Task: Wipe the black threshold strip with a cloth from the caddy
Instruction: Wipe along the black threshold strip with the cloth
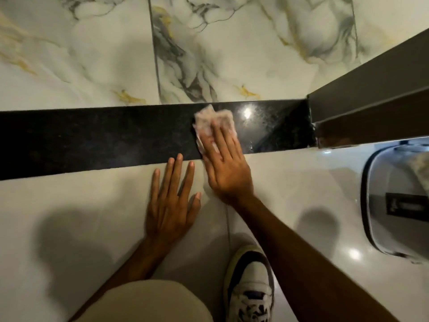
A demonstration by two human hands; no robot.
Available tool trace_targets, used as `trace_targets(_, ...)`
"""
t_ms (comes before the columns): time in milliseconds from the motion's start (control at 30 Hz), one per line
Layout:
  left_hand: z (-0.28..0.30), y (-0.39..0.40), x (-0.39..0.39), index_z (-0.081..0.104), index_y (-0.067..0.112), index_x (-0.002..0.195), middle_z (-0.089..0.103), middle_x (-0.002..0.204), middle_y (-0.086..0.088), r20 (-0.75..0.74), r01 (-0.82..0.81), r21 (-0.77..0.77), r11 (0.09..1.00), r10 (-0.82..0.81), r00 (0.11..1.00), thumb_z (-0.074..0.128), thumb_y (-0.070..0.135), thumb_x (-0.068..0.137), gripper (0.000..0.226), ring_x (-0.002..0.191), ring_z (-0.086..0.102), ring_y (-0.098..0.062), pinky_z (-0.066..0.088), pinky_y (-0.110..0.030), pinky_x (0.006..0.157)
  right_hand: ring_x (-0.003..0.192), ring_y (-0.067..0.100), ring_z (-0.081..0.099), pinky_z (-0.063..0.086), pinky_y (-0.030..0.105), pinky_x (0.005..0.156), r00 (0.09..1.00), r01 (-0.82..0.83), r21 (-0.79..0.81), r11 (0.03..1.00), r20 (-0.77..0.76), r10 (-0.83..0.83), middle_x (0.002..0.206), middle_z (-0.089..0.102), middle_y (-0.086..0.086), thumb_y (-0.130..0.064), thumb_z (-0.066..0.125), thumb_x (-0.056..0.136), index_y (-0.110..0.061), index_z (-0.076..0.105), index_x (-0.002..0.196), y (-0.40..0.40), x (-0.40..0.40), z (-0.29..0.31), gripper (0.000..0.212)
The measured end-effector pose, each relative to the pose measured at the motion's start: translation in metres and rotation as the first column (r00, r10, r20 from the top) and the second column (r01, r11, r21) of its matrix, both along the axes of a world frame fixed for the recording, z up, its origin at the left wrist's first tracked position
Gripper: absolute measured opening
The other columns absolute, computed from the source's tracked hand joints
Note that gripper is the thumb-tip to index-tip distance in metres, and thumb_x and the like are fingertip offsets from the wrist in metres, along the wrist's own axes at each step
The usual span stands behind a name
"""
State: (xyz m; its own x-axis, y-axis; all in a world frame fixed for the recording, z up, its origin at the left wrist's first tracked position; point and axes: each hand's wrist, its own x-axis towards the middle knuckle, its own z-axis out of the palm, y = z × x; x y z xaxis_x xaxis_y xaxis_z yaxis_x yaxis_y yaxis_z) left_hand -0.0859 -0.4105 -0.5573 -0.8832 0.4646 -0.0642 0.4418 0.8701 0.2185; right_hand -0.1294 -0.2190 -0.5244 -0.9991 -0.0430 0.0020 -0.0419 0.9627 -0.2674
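Note:
A glossy black threshold strip (pixel 97 138) runs left to right across the floor between marbled tiles and plain pale tiles. My right hand (pixel 226 168) lies flat on a folded pinkish-white cloth (pixel 212 122), pressing it onto the strip right of the middle. The fingers cover the cloth's near half. My left hand (pixel 171 203) rests palm down on the pale floor just below the strip, fingers spread, its fingertips at the strip's near edge, holding nothing. The grey caddy (pixel 394 205) stands at the right edge.
A dark door frame (pixel 371 89) meets the strip's right end. Marbled tiles (pixel 92 54) lie beyond the strip. My knee (pixel 148 303) and a white sneaker (pixel 249 287) sit at the bottom. Another light cloth (pixel 421 168) hangs in the caddy.

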Motion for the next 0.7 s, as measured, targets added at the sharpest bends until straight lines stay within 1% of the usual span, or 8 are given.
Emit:
trace_targets(133, 0.001, 0.013, -0.006, 0.015, 0.016, 0.174, 0.011, 0.183, -0.017, 0.04, 0.09, 0.011, 0.996, -0.09, 0.995, 0.02, 0.053, 0.112, 0.073, 0.17, 0.011, -0.035, 0.0, -0.051, 0.139, 0.171, 0.03, 0.009, 0.023, 0.055, 0.139, 0.947, 0.305, 0.141, 0.942, 0.055, -0.315, 0.182, 0.017, 0.014, -0.033, 0.035, 0.116, -0.019, 0.025, 0.172, 0.052, 0.044, 0.004, 0.059)
trace_targets(233, -0.003, 0.028, -0.009, 0.018, 0.015, 0.174, 0.016, 0.182, -0.018, -0.003, 0.193, 0.025, 0.981, -0.193, 0.981, 0.024, 0.053, 0.113, 0.072, 0.169, 0.016, -0.037, 0.0, -0.052, 0.138, 0.17, 0.035, 0.013, 0.021, 0.053, 0.139, 0.892, 0.45, 0.159, 0.879, -0.035, -0.451, 0.181, 0.018, 0.018, -0.03, 0.035, 0.117, -0.012, 0.025, 0.172, 0.084, 0.0, 0.001, 0.059)
trace_targets(300, -0.006, 0.037, -0.011, 0.02, 0.014, 0.173, 0.019, 0.181, -0.019, -0.034, 0.23, 0.036, 0.972, -0.229, 0.973, 0.028, 0.053, 0.113, 0.072, 0.168, 0.019, -0.037, 0.006, -0.053, 0.138, 0.17, 0.036, 0.011, 0.02, 0.053, 0.14, 0.856, 0.515, 0.143, 0.845, -0.03, -0.516, 0.182, 0.014, 0.017, -0.037, 0.029, 0.117, -0.014, 0.021, 0.173, 0.093, -0.039, -0.003, 0.061)
trace_targets(367, -0.007, 0.042, -0.012, 0.021, 0.014, 0.173, 0.021, 0.181, -0.019, -0.033, 0.233, 0.049, 0.971, -0.232, 0.972, 0.028, 0.053, 0.113, 0.072, 0.168, 0.02, -0.036, 0.013, -0.056, 0.137, 0.171, 0.034, 0.009, 0.022, 0.055, 0.139, 0.854, 0.515, 0.118, 0.849, 0.007, -0.52, 0.183, 0.012, 0.015, -0.042, 0.026, 0.116, -0.018, 0.019, 0.174, 0.088, -0.059, -0.003, 0.062)
trace_targets(400, -0.006, 0.044, -0.013, 0.023, 0.013, 0.173, 0.022, 0.181, -0.019, -0.024, 0.228, 0.053, 0.972, -0.227, 0.974, 0.028, 0.054, 0.113, 0.072, 0.168, 0.021, -0.036, 0.016, -0.056, 0.136, 0.171, 0.033, 0.008, 0.022, 0.054, 0.14, 0.883, 0.463, 0.125, 0.877, 0.015, -0.469, 0.183, 0.011, 0.014, -0.041, 0.025, 0.117, -0.018, 0.018, 0.174, 0.084, -0.055, -0.002, 0.062)
trace_targets(500, 0.0, 0.045, -0.014, 0.028, 0.012, 0.171, 0.026, 0.179, -0.019, 0.007, 0.22, 0.042, 0.975, -0.22, 0.975, 0.024, 0.053, 0.113, 0.071, 0.166, 0.027, -0.038, 0.023, -0.059, 0.134, 0.171, 0.029, 0.006, 0.019, 0.053, 0.14, 0.952, 0.303, 0.126, 0.944, 0.005, -0.306, 0.183, 0.014, 0.014, -0.034, 0.028, 0.117, -0.016, 0.023, 0.173, 0.082, 0.001, 0.003, 0.059)
trace_targets(567, 0.003, 0.045, -0.014, 0.03, 0.012, 0.171, 0.026, 0.179, -0.019, 0.021, 0.214, 0.038, 0.976, -0.215, 0.976, 0.024, 0.053, 0.113, 0.071, 0.166, 0.027, -0.038, 0.025, -0.06, 0.134, 0.171, 0.025, 0.006, 0.023, 0.054, 0.139, 0.916, 0.398, 0.092, 0.913, 0.024, -0.401, 0.182, 0.018, 0.011, -0.033, 0.035, 0.115, -0.02, 0.028, 0.172, 0.09, 0.041, 0.008, 0.058)
trace_targets(700, 0.0, 0.046, -0.014, 0.029, 0.012, 0.171, 0.025, 0.179, -0.019, -0.006, 0.202, 0.052, 0.978, -0.202, 0.979, 0.025, 0.053, 0.113, 0.071, 0.166, 0.025, -0.037, 0.026, -0.059, 0.134, 0.169, 0.04, 0.013, 0.024, 0.056, 0.138, 0.841, 0.532, 0.158, 0.832, 0.009, -0.54, 0.18, 0.019, 0.019, -0.024, 0.041, 0.116, -0.013, 0.029, 0.171, 0.116, 0.032, 0.006, 0.057)
